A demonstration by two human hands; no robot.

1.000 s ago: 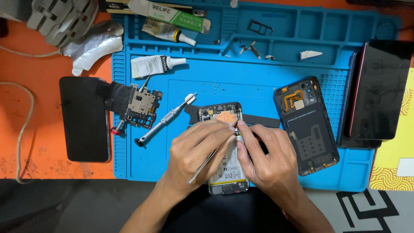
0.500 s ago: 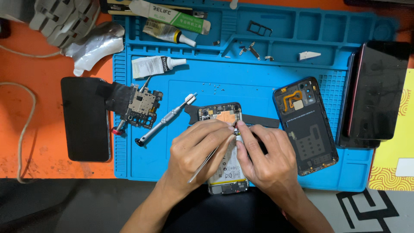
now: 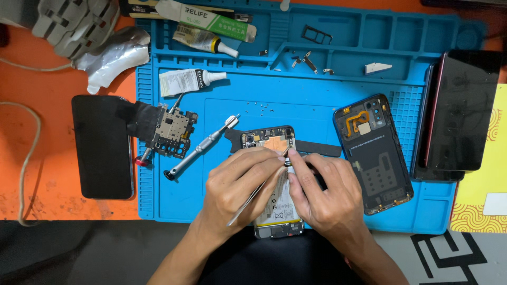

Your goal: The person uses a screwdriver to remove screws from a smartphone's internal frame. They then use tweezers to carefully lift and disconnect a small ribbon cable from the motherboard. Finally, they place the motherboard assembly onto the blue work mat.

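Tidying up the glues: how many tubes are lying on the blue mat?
3. A green-and-white tube in the top tray, a smaller yellow-collared tube just below it, and a white tube on the mat's flat upper left. None seem hidden.

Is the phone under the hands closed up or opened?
Opened: the phone shows bare board and copper patch; its back cover lies apart.

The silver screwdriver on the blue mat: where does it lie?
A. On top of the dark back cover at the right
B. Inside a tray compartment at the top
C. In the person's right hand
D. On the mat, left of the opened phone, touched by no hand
D: the silver screwdriver lies slanted on the blue mat, left of the opened phone; both hands work over that phone.
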